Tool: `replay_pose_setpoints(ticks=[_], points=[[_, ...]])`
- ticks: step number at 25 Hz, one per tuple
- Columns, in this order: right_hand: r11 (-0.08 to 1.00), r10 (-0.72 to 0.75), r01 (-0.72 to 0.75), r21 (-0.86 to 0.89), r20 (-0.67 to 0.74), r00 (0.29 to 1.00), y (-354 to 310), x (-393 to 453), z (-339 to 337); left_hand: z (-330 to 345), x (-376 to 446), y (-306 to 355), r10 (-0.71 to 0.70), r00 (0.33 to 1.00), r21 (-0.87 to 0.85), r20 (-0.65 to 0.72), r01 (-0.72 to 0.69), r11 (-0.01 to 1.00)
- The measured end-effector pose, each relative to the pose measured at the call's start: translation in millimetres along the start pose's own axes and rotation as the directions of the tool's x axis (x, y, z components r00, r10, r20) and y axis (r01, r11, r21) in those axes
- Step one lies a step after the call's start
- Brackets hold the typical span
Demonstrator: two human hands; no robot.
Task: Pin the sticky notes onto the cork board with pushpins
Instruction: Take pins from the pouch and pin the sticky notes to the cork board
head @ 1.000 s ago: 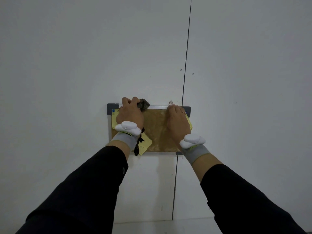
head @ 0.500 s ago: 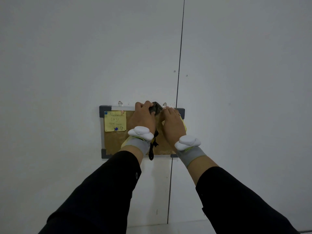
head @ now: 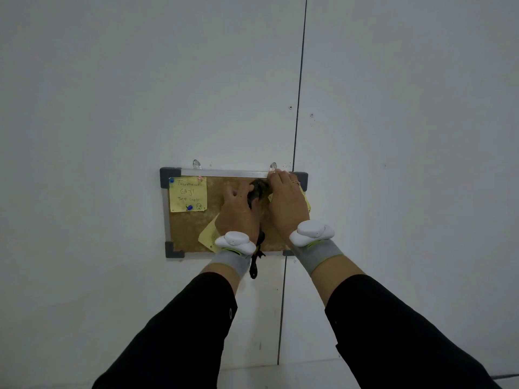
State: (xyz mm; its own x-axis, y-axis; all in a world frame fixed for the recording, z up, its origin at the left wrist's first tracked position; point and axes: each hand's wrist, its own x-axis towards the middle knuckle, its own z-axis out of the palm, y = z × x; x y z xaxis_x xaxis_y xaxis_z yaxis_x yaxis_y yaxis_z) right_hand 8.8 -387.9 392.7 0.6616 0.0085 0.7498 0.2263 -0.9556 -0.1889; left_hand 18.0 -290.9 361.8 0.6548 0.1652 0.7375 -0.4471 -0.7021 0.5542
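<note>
1. Wall [head: 112, 108]: grey panels, vertical seam just right of centre.
2. Cork board [head: 193, 228] hangs on the wall from two clear hooks, grey corner caps.
3. Left hand [head: 237, 211]: fingers curled round a dark pouch [head: 257, 190] at board centre, its cord hanging below the wrist.
4. Right hand [head: 286, 203]: fingertips at the top frame rail, over a yellow note at the board's right end; grip can't be told.
5. Written sticky note [head: 187, 194] at upper left.
6. Loose yellow note [head: 207, 234] under the left hand, tilted.
7. Blue pushpins [head: 189, 207] on the written note: top-left corner and bottom.
</note>
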Motion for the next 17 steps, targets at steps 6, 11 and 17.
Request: replay_pose_setpoints(ticks=[6,11,17], points=[[1.0,0.014,-0.014,-0.012,-0.001,1.0,0.6,-1.4,2.9,8.1,-18.4,-10.8,-0.056,0.998,0.023,0.036,0.055,0.998],[1.0,0.015,-0.015,0.014,-0.024,1.0,0.1,-2.2,3.9,14.5,-34.5,-17.9,-0.098,0.994,0.027,0.057,0.097,0.995],[1.0,-0.004,0.004,0.03,0.008,1.0,1.4,-4.4,2.3,11.5,-45.1,-22.0,-0.115,0.989,-0.004,0.091,0.115,0.993]])
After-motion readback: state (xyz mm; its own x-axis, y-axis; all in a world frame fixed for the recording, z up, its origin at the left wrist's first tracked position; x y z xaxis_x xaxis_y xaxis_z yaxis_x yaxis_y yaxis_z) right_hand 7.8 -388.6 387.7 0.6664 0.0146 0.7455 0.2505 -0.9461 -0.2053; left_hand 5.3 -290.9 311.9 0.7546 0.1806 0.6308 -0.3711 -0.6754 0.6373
